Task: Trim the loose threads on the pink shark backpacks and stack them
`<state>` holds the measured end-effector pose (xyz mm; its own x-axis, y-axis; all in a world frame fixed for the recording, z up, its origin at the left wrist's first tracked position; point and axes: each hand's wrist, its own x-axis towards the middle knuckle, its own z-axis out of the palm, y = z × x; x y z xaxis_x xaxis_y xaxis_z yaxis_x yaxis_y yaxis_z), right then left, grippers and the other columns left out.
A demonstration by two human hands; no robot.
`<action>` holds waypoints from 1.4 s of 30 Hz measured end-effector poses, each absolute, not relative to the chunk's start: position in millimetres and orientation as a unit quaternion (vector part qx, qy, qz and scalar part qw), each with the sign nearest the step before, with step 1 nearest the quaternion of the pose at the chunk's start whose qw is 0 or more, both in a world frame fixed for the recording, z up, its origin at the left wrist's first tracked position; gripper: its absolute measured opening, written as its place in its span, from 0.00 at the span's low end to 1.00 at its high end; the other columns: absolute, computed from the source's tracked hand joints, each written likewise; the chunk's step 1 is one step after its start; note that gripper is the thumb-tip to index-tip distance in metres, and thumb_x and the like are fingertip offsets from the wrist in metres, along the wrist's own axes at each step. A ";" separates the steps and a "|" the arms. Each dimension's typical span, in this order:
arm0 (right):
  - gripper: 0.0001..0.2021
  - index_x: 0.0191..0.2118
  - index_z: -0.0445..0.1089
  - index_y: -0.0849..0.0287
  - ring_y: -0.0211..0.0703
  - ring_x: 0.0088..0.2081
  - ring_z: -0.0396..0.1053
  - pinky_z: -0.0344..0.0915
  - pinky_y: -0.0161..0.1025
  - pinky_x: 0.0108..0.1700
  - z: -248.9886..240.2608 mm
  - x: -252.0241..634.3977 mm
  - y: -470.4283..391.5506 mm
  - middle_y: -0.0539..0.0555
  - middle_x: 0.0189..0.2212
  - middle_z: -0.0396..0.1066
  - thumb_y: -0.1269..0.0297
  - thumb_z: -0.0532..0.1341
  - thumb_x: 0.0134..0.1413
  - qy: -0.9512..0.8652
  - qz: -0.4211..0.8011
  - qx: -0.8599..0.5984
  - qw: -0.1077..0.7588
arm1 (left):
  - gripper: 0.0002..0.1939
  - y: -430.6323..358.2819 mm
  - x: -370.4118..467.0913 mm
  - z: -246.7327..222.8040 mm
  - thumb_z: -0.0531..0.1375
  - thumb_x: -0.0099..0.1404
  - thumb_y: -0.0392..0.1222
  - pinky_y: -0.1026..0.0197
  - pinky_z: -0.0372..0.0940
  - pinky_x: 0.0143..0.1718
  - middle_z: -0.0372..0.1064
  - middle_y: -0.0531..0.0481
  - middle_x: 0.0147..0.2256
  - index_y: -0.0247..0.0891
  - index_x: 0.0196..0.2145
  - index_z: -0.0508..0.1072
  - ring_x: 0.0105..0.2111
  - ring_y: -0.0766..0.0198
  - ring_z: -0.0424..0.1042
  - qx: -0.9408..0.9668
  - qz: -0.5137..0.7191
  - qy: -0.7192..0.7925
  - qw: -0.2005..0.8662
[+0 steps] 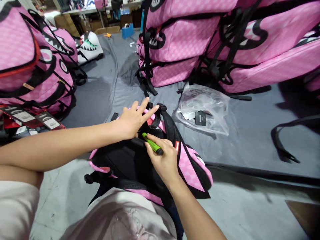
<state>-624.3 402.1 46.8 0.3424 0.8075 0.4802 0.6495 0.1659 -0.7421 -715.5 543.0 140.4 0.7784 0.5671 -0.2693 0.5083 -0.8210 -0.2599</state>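
A black and pink backpack [130, 155] lies across my lap against the edge of the grey-covered table, its black padded back facing up. My left hand [132, 121] rests over the top of the backpack near its handle, fingers spread and stretched out. Beside it, my right hand [163, 158] is closed around a green pen-shaped tool [154, 145] with a black end. The tool's far end points at the black fabric under my left hand. What it touches there is hard to make out.
Stacked pink backpacks [185, 40] stand at the back right, and more pink bags [57, 73] with hang tags are at the left. A clear plastic bag [217, 113] holding small tags lies on the table [250, 133]. A blue tape dispenser [127, 30] sits farther back.
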 end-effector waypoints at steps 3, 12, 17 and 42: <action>0.10 0.45 0.76 0.54 0.47 0.36 0.78 0.69 0.46 0.43 45.2 -624.8 402.2 0.54 0.41 0.80 0.67 0.63 0.57 -0.563 0.079 -0.646 0.509 | 0.66 540.9 -711.3 138.0 0.72 0.52 0.40 0.41 0.69 0.48 0.26 0.33 0.71 0.49 0.71 0.28 0.61 0.36 0.54 -0.934 0.177 -0.288 0.112; 0.11 0.46 0.76 0.54 0.48 0.38 0.77 0.69 0.47 0.44 45.6 -621.0 401.0 0.54 0.42 0.80 0.65 0.61 0.58 -0.565 0.103 -0.643 0.507 | 0.56 551.8 -718.0 142.4 0.63 0.56 0.31 0.50 0.67 0.50 0.32 0.37 0.71 0.48 0.71 0.31 0.60 0.43 0.57 -0.948 0.176 -0.241 0.111; 0.12 0.47 0.76 0.53 0.47 0.37 0.77 0.69 0.46 0.45 47.2 -619.6 398.6 0.53 0.41 0.80 0.67 0.62 0.57 -0.572 0.118 -0.636 0.504 | 0.62 551.8 -714.2 156.9 0.64 0.53 0.30 0.51 0.65 0.51 0.19 0.34 0.71 0.48 0.70 0.25 0.63 0.40 0.57 -0.920 0.227 -0.314 0.060; 0.11 0.45 0.76 0.53 0.48 0.43 0.77 0.69 0.48 0.48 48.4 -638.1 421.7 0.53 0.43 0.80 0.68 0.63 0.57 -0.571 0.176 -0.601 0.530 | 0.54 567.4 -736.8 148.3 0.61 0.61 0.38 0.63 0.64 0.40 0.70 0.36 0.51 0.33 0.70 0.26 0.47 0.55 0.74 -0.930 0.201 -0.306 0.029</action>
